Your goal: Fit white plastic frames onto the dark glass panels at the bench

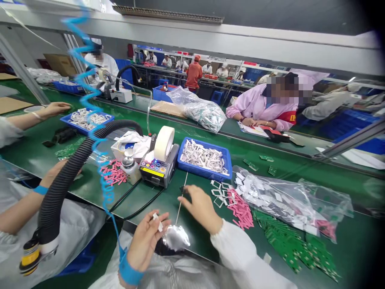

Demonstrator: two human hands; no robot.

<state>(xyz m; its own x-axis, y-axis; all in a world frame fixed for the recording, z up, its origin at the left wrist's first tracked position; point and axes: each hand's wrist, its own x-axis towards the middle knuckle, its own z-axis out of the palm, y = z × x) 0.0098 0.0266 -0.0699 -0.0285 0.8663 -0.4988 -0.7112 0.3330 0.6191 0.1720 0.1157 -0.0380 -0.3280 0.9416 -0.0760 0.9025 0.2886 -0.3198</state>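
My left hand (148,239), with a blue wrist strap, hovers near the table's front edge and pinches a small white part (157,221) between its fingertips. My right hand (201,208) rests on the green table and its fingers are closed on a small dark thing I cannot make out, at the end of a thin stick (181,197). Just right of that hand lie white frame pieces (220,193), a pile of pink strips (242,212) and green circuit boards (296,245). A crumpled silvery wrapper (176,237) lies below my hands.
A tape dispenser (160,160) and a blue tray (226,157) of white parts stand ahead. A black hose (63,180) and a blue coiled cable (99,152) hang at left. Plastic bags (288,198) of parts lie at right. Other workers sit beside and across the belt.
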